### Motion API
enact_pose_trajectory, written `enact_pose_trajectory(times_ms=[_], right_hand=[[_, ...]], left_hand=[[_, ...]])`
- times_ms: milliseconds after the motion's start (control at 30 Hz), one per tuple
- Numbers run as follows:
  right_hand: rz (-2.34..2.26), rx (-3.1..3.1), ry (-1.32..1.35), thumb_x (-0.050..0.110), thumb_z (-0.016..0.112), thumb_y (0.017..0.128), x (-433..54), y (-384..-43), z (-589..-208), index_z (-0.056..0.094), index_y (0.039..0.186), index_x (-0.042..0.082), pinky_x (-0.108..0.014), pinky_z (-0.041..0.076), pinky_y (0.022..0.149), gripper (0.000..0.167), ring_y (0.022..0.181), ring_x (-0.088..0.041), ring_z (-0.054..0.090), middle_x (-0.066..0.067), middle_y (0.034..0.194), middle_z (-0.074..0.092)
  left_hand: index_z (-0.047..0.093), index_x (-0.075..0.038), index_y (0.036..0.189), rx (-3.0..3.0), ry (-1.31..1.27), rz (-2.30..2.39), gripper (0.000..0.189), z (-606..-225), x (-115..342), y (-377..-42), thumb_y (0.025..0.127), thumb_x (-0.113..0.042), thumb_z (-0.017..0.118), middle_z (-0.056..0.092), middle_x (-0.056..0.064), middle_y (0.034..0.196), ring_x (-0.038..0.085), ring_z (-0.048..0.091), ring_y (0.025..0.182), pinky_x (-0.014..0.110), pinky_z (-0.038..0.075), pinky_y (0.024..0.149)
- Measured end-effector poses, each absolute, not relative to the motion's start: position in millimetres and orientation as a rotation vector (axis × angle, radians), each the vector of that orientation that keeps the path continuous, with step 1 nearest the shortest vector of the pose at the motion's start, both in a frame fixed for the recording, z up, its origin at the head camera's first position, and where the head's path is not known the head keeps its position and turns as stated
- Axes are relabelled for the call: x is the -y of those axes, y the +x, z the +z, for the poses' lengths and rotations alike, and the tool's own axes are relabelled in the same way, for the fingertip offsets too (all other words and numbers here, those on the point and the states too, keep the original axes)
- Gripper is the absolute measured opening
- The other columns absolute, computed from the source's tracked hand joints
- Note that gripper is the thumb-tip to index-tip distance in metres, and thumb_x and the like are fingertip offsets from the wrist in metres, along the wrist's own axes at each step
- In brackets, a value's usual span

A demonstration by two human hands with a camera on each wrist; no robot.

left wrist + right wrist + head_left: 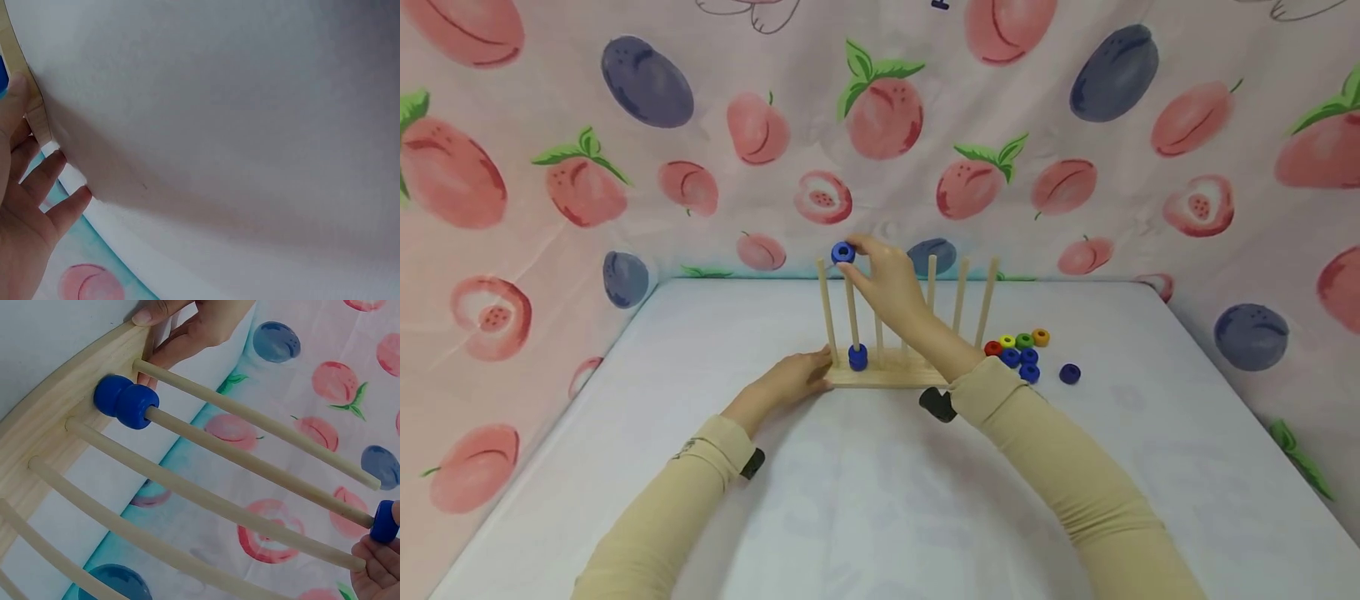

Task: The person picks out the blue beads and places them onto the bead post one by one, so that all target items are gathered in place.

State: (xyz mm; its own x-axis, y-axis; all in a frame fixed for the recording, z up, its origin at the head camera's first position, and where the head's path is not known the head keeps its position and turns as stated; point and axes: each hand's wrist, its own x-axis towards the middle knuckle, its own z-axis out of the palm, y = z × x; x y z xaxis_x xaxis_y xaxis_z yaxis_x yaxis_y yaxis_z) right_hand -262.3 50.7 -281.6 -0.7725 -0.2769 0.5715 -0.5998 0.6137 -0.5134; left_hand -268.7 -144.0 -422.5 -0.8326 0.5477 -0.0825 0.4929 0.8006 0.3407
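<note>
Head view: right hand [891,287] pinches round blue bead [842,261]; left hand [793,377] grips flat wooden base [883,380] at nine o'clock. Likely step: threading slim wooden peg [852,315], then release.

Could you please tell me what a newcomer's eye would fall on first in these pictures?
Probably the round blue bead pinched in the right hand at the tip of a slim wooden peg, above two matching blue beads at its base. Next might come the loose, multicoloured round beads on the white table, right of the pale wooden rack that the left hand holds at one end.
</note>
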Motion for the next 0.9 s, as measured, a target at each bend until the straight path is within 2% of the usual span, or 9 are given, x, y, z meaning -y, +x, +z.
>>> enact_pose_trajectory(times_ms=[233, 633, 900], right_hand=[[0.962, 2.417, 0.663, 0.022, 0.06, 0.093, -46.8, -261.4, -277.7, 0.059, 0.123, -0.001, -0.035, 0.051, 0.097, 0.038, 0.111, -0.026, 0.062, -0.016, 0.118, 0.066], [0.956, 2.469, 0.638, 0.021, 0.059, 0.093, -44.5, -261.0, -273.0, 0.059, 0.122, -0.001, -0.035, 0.052, 0.094, 0.037, 0.109, -0.026, 0.063, -0.017, 0.116, 0.066], [0.939, 2.542, 0.604, 0.019, 0.059, 0.094, -44.2, -260.6, -270.2, 0.057, 0.127, -0.001, -0.034, 0.052, 0.096, 0.039, 0.113, -0.026, 0.061, -0.017, 0.121, 0.064]], left_hand=[[0.034, 0.002, 0.143, -2.801, 0.789, 0.483, 0.061, -420.1, 144.5, -269.8, 0.094, -0.027, 0.057, 0.035, 0.018, 0.148, 0.039, 0.041, 0.132, 0.05, 0.033, 0.112], [0.037, 0.003, 0.141, -2.8, 0.783, 0.464, 0.059, -421.1, 146.0, -269.2, 0.094, -0.027, 0.057, 0.031, 0.017, 0.15, 0.04, 0.041, 0.131, 0.05, 0.032, 0.112], [0.04, 0.004, 0.139, -2.8, 0.805, 0.452, 0.056, -420.8, 145.4, -266.8, 0.095, -0.026, 0.056, 0.031, 0.019, 0.15, 0.041, 0.043, 0.13, 0.051, 0.034, 0.111]])
